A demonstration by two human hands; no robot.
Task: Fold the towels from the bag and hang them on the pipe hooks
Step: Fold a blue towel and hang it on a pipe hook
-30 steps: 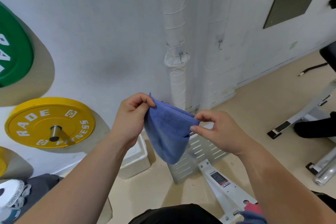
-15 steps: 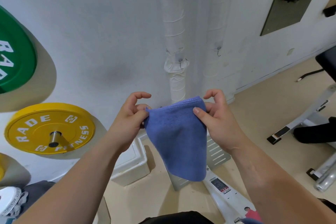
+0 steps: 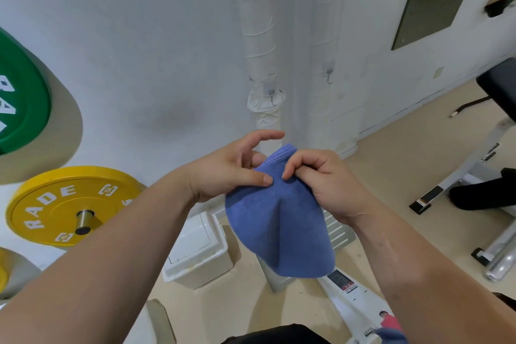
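Left hand (image 3: 231, 173) and right hand (image 3: 326, 184) pinch the towel (image 3: 279, 220) at its top edge, both grips closed on it; squaring the corners should ease hanging.

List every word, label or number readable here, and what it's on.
"RADE": white letters on the yellow weight plate, with square logo marks nearby.
"RA": partial white letters on the green weight plate, cut by the picture's edge.
Sticker on the white machine frame: too blurred to read.
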